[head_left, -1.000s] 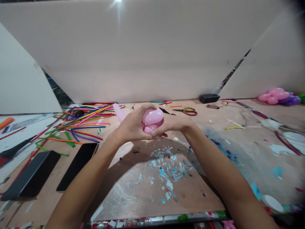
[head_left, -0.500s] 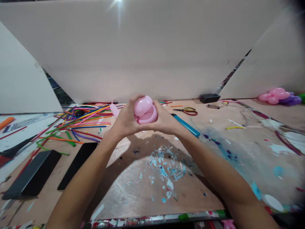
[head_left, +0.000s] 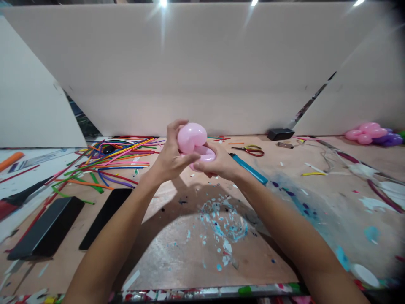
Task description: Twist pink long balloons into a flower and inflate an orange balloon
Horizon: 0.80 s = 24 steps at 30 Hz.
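Note:
Between my hands, above the middle of the table, is a pink modelling balloon (head_left: 191,137) bent into rounded lobes. The fingers of my left hand (head_left: 171,157) curve round its upper lobe from the left, with the thumb reaching across the front. My right hand (head_left: 222,162) grips the lower lobe from the right, its fingers partly hidden under the balloon. To the right of that hand lies a blue balloon pump (head_left: 249,169). Scissors (head_left: 251,149) with red and yellow handles rest beyond it.
Many uninflated modelling balloons (head_left: 126,157) are spread at the left. Nearer stand a black block (head_left: 50,228) and a flat black object (head_left: 106,217). White panels (head_left: 202,76) close off the back. Pink and purple balloon shapes (head_left: 368,131) sit at far right, near a small black box (head_left: 280,134).
The pink balloon has turned in my hands, its upper lobe now facing me. My left thumb has come across its front. The tail that stuck out at left no longer shows clearly.

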Available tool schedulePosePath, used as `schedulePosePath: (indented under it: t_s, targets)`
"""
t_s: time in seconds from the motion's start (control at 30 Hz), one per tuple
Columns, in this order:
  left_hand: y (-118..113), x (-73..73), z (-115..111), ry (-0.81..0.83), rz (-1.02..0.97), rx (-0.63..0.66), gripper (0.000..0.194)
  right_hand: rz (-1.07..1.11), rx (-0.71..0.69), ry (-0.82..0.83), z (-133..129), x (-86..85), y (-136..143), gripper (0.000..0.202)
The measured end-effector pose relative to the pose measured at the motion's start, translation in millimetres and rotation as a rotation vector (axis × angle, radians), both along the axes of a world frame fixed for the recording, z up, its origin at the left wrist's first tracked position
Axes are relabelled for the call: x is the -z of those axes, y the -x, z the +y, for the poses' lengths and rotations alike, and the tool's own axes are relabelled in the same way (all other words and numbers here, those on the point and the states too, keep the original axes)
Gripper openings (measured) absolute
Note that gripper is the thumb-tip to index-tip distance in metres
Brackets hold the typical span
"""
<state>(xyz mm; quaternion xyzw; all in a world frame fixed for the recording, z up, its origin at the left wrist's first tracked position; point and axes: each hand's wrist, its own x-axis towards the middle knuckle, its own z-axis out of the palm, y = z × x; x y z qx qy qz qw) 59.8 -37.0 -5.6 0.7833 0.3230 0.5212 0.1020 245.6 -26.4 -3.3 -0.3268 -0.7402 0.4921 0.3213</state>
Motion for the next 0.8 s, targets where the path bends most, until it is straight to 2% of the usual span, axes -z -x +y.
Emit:
schedulePosePath:
  t_s: [0.1,0.33,0.5,0.6,0.7,0.8]
  targets:
    - [-6.3,4.0,3.3,-0.050,-0.102,-0.100,0.061,0.068,0.107,-0.078,-1.9,2.3,3.7,0.050]
    - [-11.8,11.1,6.3,-0.016,-0.187,-0.205,0.070,0.183,0.251,-0.213,-0.1,12.8,12.0,0.051]
    - [-12.2,13.1,5.5,-0.089,-0.290,-0.208,0.053,0.282,0.308,-0.182,1.2,14.9,17.1,0.056]
    - [-12.1,12.6,3.9,-0.092,-0.157,-0.186,0.043,0.363,0.358,-0.127,6.9,14.2,14.5,0.054]
    - [-11.6,9.8,2.3,-0.068,0.053,-0.253,0.038,0.430,0.400,-0.069,14.4,12.5,7.8,0.053]
    - [-11.2,6.1,1.4,-0.083,0.085,-0.266,0.036,0.467,0.319,-0.002,17.0,9.5,2.2,0.049]
